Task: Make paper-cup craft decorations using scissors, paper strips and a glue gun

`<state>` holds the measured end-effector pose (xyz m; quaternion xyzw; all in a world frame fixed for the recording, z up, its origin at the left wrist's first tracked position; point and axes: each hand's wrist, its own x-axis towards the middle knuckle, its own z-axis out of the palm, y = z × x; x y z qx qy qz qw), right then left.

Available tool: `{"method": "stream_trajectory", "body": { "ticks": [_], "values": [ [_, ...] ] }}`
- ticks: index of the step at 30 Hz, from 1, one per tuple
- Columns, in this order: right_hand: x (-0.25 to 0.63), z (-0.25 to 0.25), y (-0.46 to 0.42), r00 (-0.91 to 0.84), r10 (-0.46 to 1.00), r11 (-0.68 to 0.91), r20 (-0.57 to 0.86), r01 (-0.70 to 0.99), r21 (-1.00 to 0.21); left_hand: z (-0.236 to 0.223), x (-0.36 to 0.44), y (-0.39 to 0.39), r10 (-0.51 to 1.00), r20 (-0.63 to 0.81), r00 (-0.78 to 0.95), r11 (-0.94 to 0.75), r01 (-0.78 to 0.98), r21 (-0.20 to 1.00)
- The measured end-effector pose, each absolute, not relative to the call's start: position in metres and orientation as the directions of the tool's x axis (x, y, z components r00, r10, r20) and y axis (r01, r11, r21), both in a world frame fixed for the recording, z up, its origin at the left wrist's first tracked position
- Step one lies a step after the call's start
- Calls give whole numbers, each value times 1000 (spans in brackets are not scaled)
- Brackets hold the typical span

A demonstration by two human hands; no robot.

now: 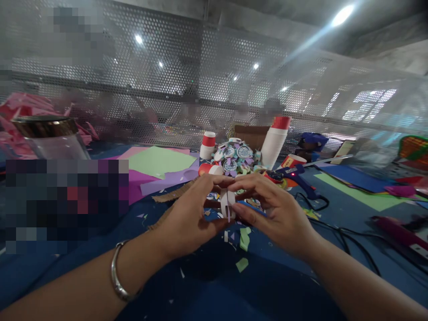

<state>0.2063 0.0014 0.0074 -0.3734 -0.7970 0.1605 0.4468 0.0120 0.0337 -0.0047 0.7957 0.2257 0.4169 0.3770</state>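
Observation:
Between the fingertips of both hands is a small, white, round paper piece (pixel 226 205), held edge-on above the blue table. My left hand (pixel 187 216), with a silver bangle at its wrist, grips it from the left with thumb and fingers. From the right, my right hand (pixel 281 211) pinches the same piece. Its far side is partly hidden by the fingers. Just beyond the hands lies a heap of round paper pieces (pixel 236 154) with printed faces and coloured tabs. A red and white paper cup (pixel 211 170) lies on its side beside the heap.
A leaning stack of paper cups (pixel 274 145) and a shorter stack (pixel 207 147) flank the heap. At right are a dark blue glue gun (pixel 297 176), its black cable (pixel 346 240) and coloured sheets (pixel 361 187). Paper scraps (pixel 243 263) litter the front; a gold-lidded jar (pixel 47 127) stands left.

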Motion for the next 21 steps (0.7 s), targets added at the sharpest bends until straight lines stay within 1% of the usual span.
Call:
{"method": "stream_trajectory", "body": {
  "ticks": [6, 10, 12, 14, 16, 21],
  "values": [
    [207, 9, 0, -330, 713, 691, 619, 477, -543, -9, 13, 32, 666, 528, 526, -650, 62, 757],
    [208, 8, 3, -327, 709, 692, 625, 492, -528, -12, 12, 32, 709, 485, 513, -613, 107, 783],
    [209, 7, 4, -332, 695, 705, 638, 488, -514, -14, 12, 33, 709, 485, 512, -606, 91, 790],
    [209, 5, 4, -341, 682, 718, 647, 482, -503, -15, 13, 35, 694, 520, 498, -625, 58, 779],
    [209, 4, 4, -341, 681, 720, 648, 470, -510, -16, 14, 36, 679, 554, 482, -650, 45, 759],
    [208, 4, 5, -323, 703, 703, 634, 455, -547, -16, 13, 38, 649, 579, 494, -693, 70, 718]
  ]
}}
